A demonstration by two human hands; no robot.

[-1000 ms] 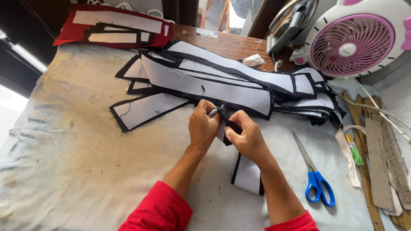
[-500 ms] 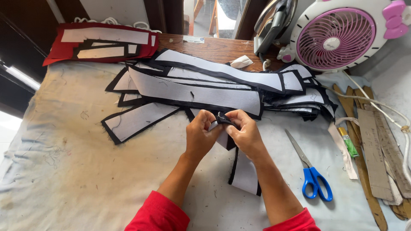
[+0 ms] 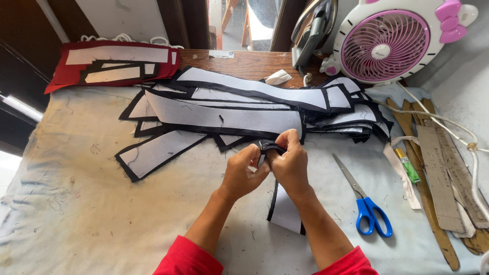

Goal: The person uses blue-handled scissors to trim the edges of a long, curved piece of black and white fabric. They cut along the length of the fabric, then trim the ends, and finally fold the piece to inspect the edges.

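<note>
Black-edged fabric strip (image 3: 285,209) lies on the padded table (image 3: 76,203), its top end pinched between the left hand (image 3: 242,173) and right hand (image 3: 290,165), seemingly mid-fold; next likely needs a firm crease. Blue scissors (image 3: 367,203) lie near, cut pieces (image 3: 224,109) beyond.

Two hands are in view, the left hand (image 3: 240,173) and the right hand (image 3: 289,162), and together they pinch one black-edged fabric strip (image 3: 285,209). On the cloth-covered table (image 3: 76,214) lie one pair of blue-handled scissors (image 3: 365,203), one small green tube (image 3: 408,166), one crumpled white scrap (image 3: 278,77) and one bundle of cardboard and wooden strips (image 3: 442,178), whose pieces overlap too much to count. There is one pink and white fan (image 3: 385,44), one iron (image 3: 314,29), one red stack of pieces (image 3: 114,63) and one larger black-and-white stack (image 3: 244,104), too layered to count
</note>
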